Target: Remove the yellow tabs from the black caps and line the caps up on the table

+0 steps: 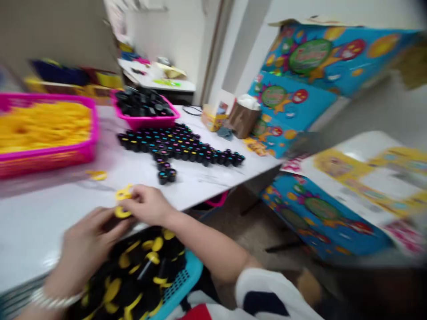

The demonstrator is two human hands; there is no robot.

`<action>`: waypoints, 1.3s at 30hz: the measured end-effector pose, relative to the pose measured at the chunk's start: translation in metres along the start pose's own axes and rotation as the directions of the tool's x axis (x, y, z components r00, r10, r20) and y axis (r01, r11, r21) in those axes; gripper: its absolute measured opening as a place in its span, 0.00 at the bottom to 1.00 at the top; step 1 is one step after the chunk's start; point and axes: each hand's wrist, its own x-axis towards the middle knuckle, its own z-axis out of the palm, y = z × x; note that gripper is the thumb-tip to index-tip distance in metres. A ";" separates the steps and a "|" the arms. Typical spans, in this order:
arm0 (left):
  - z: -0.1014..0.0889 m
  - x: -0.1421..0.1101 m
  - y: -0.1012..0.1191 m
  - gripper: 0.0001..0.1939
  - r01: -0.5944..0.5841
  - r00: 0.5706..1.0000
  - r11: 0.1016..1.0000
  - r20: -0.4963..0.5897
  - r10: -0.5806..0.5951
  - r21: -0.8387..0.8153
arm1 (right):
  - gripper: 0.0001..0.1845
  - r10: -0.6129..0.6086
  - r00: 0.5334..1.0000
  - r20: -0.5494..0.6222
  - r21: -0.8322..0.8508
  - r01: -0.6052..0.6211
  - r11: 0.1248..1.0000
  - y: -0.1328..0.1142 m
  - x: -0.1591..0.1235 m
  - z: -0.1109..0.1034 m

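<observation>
My left hand (88, 238), with a white beaded bracelet at the wrist, is closed at the fingertips on a small yellow plastic piece (122, 212). My right hand (151, 205) pinches it from the other side, where yellow plastic (122, 194) also shows above the thumb. Whether this is one piece or two is blurred. Both hands are over the front edge of the white table (140, 189). Just below them sits a teal basket (191, 271) full of black parts with yellow pieces among them. Another loose yellow piece (99, 175) lies on the table beyond my hands.
At the left is a pink basket (94, 133) heaped with yellow pieces. A second pink basket (150, 121) holds black parts. Many small black cylinders (187, 149) with coloured tops stand in rows. A brown paper bag (244, 118) and blue printed boxes (296, 95) are to the right.
</observation>
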 end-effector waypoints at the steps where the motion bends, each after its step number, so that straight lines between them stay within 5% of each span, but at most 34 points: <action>1: 0.008 -0.001 0.014 0.11 -0.029 0.998 0.999 0.051 0.031 -0.040 | 0.10 -0.020 0.999 -0.029 0.062 0.021 0.998 0.002 -0.010 -0.010; 6: 0.035 0.009 0.040 0.07 -0.077 0.995 0.993 0.052 0.082 -0.095 | 0.16 0.163 0.986 -0.034 0.360 -0.140 0.922 0.019 -0.018 -0.037; 17: 0.032 0.008 0.031 0.04 -0.036 0.999 0.987 0.030 0.042 -0.156 | 0.17 0.161 0.987 -0.029 0.217 -0.151 0.964 0.015 -0.014 -0.025; 21: 0.019 0.005 0.040 0.08 -0.021 0.990 0.969 0.127 0.054 -0.245 | 0.14 0.111 0.987 -0.117 0.107 -0.099 0.989 0.017 -0.022 -0.024; 23: 0.008 0.006 0.042 0.12 0.137 0.953 0.927 0.302 -0.028 -0.348 | 0.12 0.042 0.990 -0.137 0.035 -0.038 0.999 0.016 -0.023 -0.022; 25: 0.000 0.014 0.037 0.20 0.407 0.846 0.831 0.501 -0.185 -0.379 | 0.12 0.024 0.990 -0.140 -0.042 -0.030 0.999 0.014 -0.018 -0.020; 27: -0.003 0.022 0.033 0.23 0.461 0.824 0.824 0.503 -0.261 -0.328 | 0.11 0.004 0.991 -0.136 -0.110 -0.019 0.994 0.010 -0.012 -0.018; 32: 0.007 0.021 0.041 0.19 0.411 0.867 0.830 0.444 -0.228 -0.377 | 0.09 -0.127 0.975 -0.184 -0.205 0.088 0.975 0.001 -0.025 -0.019; 35: 0.018 0.012 0.046 0.21 0.353 0.889 0.836 0.428 -0.161 -0.419 | 0.10 -0.098 0.976 -0.194 -0.140 0.072 0.988 0.009 -0.034 -0.023; 39: 0.027 0.005 0.045 0.15 0.055 0.994 0.945 0.107 -0.021 -0.323 | 0.15 -0.048 0.980 -0.191 -0.004 0.048 0.999 0.018 -0.028 -0.021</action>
